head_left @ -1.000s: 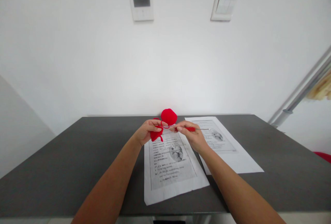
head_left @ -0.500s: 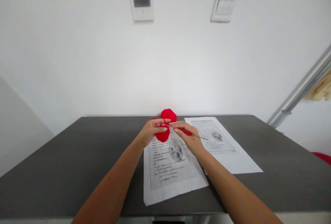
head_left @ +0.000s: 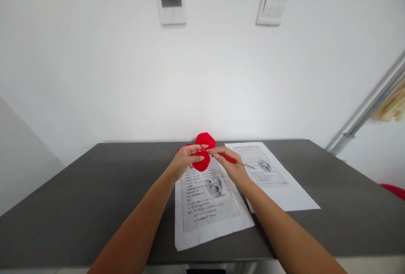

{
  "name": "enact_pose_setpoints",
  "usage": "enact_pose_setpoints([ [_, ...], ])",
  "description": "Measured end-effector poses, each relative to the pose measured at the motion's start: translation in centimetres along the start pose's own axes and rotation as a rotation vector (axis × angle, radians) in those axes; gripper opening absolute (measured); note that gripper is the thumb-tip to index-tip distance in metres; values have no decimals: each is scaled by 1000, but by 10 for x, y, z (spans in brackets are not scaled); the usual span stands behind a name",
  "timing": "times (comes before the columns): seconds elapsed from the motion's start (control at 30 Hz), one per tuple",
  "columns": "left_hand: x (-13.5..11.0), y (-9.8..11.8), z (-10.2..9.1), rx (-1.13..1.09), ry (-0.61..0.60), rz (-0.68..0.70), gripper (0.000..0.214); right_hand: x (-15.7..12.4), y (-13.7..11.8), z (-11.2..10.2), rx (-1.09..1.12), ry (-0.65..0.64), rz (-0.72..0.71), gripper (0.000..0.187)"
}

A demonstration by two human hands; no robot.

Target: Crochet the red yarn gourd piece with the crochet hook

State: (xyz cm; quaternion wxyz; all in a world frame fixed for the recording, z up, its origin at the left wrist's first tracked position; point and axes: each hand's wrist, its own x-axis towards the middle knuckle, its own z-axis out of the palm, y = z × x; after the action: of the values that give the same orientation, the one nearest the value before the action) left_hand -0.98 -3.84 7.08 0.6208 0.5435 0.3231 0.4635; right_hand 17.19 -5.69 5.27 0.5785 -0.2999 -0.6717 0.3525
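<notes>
Between the thumb and fingers of my left hand (head_left: 186, 159) is a red crocheted piece (head_left: 201, 162), rounded in shape. My right hand (head_left: 232, 166) grips a crochet hook (head_left: 230, 159) by its red handle; one thin metal end sticks out to the right, and the other reaches the red piece near my left fingertips. Behind the hands, close to the wall, sits a ball of red yarn (head_left: 205, 140). A strand of red yarn runs by my left fingers. The exact stitch at the hook's tip is too small to make out.
Under and in front of the hands lies a printed sheet (head_left: 205, 206) with a picture on it. A second printed sheet (head_left: 294, 198) lies to its right. Both rest on a dark grey table (head_left: 79, 206) against a white wall. A grey pipe (head_left: 363, 118) slants at the right.
The red crocheted piece has shifted slightly right and turned in my left hand. The crochet hook's angle differs a little. The whole view has moved slightly.
</notes>
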Motion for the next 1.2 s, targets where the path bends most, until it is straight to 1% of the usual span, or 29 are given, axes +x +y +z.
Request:
enact_pose_setpoints([
  [0.17, -1, 2, 0, -35, 44, 2, 36, 2, 3, -1, 39, 37, 39, 11],
  [0.37, 0, -1, -1, 23, 124, 37, 27, 2, 7, -4, 109, 8, 48, 11],
  [0.53, 0, -2, -1, 66, 116, 41, 24, 4, 7, -10, 128, -56, 74, 15],
  [0.8, 0, -1, 0, 142, 107, 26, 18, 7, -3, -18, 200, -178, 97, 15],
  [0.93, 0, -1, 2, 178, 110, 18, 19, 8, -5, -22, 212, -213, 114, 17],
  [1.03, 1, -2, 2, 188, 112, 19, 19, 8, -7, -24, 178, -233, 104, 17],
  [1.2, 1, -5, 3, 190, 112, 22, 19, 8, -7, -27, 78, -279, 42, 17],
])
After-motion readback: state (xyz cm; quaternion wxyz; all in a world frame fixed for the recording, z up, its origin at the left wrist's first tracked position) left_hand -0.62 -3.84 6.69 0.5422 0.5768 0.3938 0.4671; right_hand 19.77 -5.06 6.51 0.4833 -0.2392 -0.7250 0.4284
